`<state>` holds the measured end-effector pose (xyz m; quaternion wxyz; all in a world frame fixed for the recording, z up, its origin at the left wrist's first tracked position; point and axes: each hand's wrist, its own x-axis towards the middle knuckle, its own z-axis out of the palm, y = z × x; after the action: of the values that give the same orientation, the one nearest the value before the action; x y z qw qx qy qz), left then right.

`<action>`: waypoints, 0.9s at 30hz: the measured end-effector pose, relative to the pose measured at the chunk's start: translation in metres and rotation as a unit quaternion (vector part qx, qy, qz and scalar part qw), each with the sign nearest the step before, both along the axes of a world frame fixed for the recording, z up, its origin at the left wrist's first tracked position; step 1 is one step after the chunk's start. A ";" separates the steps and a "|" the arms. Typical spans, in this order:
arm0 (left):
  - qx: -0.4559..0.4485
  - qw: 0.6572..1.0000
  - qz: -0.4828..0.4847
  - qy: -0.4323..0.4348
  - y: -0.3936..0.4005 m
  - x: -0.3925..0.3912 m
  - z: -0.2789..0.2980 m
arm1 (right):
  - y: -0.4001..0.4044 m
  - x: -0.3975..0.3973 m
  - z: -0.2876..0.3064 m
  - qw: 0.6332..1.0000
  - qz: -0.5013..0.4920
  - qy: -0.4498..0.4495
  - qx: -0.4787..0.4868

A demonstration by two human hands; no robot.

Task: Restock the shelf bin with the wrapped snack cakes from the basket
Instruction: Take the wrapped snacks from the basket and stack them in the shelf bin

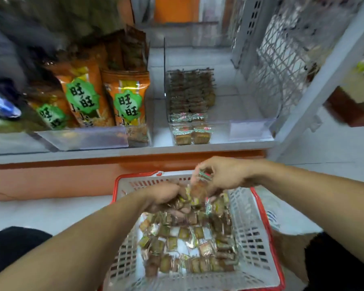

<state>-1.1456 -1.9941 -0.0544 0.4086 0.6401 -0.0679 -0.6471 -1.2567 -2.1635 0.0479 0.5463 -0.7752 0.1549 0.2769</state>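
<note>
A white basket with a red rim (pixel 259 236) sits low in front of me, holding several small wrapped snack cakes (pixel 185 244). My left hand (pixel 166 198) reaches into the far end of the basket and is closed around a bunch of cakes. My right hand (pixel 223 175) hovers just above it, pinching one wrapped cake (pixel 200 186) by its crinkled end. On the shelf above stands a clear shelf bin (pixel 250 129) with rows of the same cakes (pixel 190 93) along its left side; its right side holds nothing.
Orange snack bags (pixel 124 97) fill the bin to the left. A grey wire grid panel (pixel 282 59) and shelf upright (pixel 324 85) stand at the right. The shelf edge (pixel 135 154) has an orange strip below it. My dark-clad knees frame the basket.
</note>
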 end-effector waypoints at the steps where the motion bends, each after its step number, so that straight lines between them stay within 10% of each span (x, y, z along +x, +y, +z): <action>1: -0.025 0.999 0.001 0.021 -0.004 0.002 0.024 | -0.001 0.001 0.027 0.998 -0.026 -0.026 0.048; 8: -0.199 0.974 0.100 0.033 -0.013 -0.005 0.155 | -0.003 -0.001 0.124 0.913 -0.288 -0.174 0.233; 17: -0.277 0.937 0.189 0.093 -0.019 0.007 0.182 | -0.015 0.014 0.112 0.802 -0.430 -0.193 0.367; 27: -0.230 0.963 0.135 -0.038 -0.017 0.008 0.170 | -0.011 0.025 0.100 0.801 -0.465 -0.213 0.312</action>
<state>-1.1379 -2.0114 0.1152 0.6258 0.5562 -0.1432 -0.5277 -1.2322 -2.1743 0.1481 0.8410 -0.4374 0.2815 -0.1488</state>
